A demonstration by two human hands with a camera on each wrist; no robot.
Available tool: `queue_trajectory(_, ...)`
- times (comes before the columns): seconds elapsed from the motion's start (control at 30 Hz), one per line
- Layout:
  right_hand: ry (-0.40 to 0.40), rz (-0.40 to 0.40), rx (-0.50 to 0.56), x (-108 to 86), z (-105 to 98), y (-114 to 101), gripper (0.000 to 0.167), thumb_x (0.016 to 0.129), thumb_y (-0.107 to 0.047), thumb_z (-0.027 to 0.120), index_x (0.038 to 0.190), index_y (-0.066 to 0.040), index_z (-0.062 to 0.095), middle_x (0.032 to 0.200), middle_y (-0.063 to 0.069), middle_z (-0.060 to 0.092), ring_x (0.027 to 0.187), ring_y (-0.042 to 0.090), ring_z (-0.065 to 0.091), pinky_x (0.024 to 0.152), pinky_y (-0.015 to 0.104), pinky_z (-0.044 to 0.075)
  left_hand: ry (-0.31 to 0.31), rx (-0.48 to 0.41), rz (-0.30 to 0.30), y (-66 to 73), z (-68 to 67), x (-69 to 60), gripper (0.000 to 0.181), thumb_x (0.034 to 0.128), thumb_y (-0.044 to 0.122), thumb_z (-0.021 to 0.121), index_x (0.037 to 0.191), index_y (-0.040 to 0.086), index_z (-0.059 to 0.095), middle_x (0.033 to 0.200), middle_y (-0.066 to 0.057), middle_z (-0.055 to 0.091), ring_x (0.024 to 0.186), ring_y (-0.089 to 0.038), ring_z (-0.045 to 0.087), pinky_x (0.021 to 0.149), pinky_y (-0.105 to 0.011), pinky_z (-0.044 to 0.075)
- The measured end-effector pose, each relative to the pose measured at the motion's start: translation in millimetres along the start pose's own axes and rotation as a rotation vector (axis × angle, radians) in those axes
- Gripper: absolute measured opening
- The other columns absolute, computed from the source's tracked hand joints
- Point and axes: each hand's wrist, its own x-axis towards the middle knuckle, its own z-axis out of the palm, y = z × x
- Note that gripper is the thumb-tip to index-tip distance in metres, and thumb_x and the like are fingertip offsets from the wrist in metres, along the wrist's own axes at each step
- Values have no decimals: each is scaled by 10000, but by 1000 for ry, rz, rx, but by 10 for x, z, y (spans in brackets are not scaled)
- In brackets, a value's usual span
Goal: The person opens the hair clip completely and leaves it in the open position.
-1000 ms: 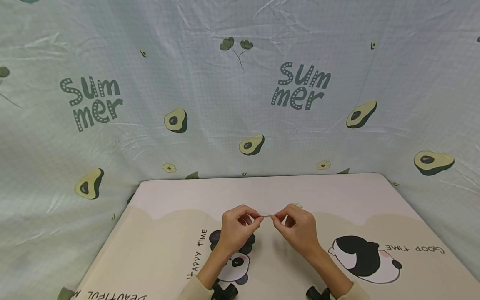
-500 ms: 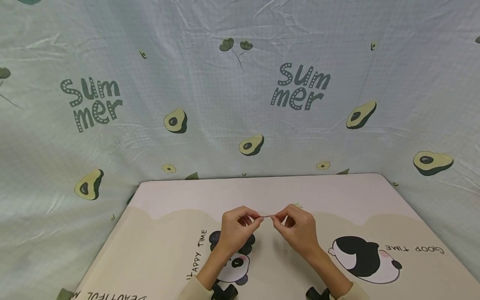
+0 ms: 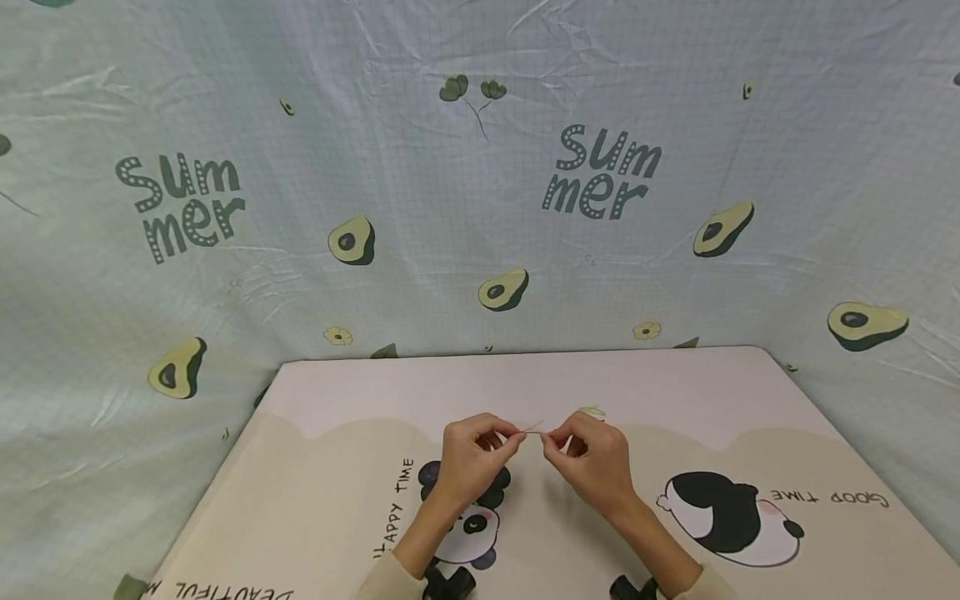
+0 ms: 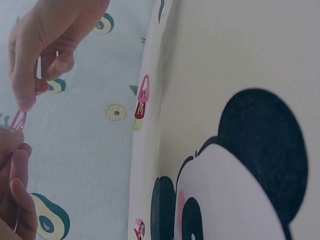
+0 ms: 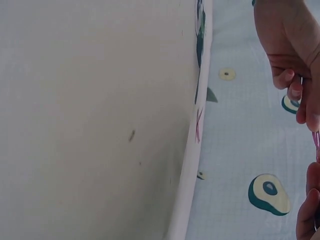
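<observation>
My right grip (image 3: 596, 458) has eased a touch toward my left grip (image 3: 476, 454), and the pink hair clip (image 3: 531, 431) between them, a single thin line half a second ago, now shows a prong lifting away at an angle. I judge I've got it bent open, so the work in hand has taken a step forward. From the head, both my grips are closed to a thumb-and-finger pinch, one at each end of the clip, above the counter (image 3: 337, 483). Something green (image 3: 592, 412) now shows more clearly past my right grip.

From the left wrist, I see the clip's looped outline between my fingertips; past my pinch, what look like a pink clip (image 4: 143, 90), a red clip (image 4: 140, 110) and a green clip (image 4: 137, 124) lie on the counter.

From the right wrist, only a sliver of the held clip shows; a pink crossed shape (image 5: 198, 125) lies beyond my grip, too slight to name.
</observation>
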Motion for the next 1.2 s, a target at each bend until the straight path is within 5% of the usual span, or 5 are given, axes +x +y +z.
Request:
queue_trajectory(0.43,-145,34,159,59,-126,98,254,779,73,822,883,-149,753,768,-59,688,585,-17,487,526,121,434,-8,7,-49,44,-4,11,38,865,103,827,899,107,812,776,-8,760,581,-14,553,556,-176,512)
queue_trajectory(0.93,-199,41,176,173,-277,142,214,808,55,814,880,-142,767,760,-58,695,580,-12,479,525,121,417,-57,-25,-85,121,17,45,58,923,115,771,964,94,806,816,-35,766,577,-15,594,547,-210,538)
queue_trajectory(1.2,-257,54,94,277,-342,217,176,810,17,824,866,-144,779,754,-77,699,576,-30,471,527,137,421,-85,-53,-150,95,73,207,68,939,144,761,974,106,805,819,-39,771,577,-71,632,540,-208,531)
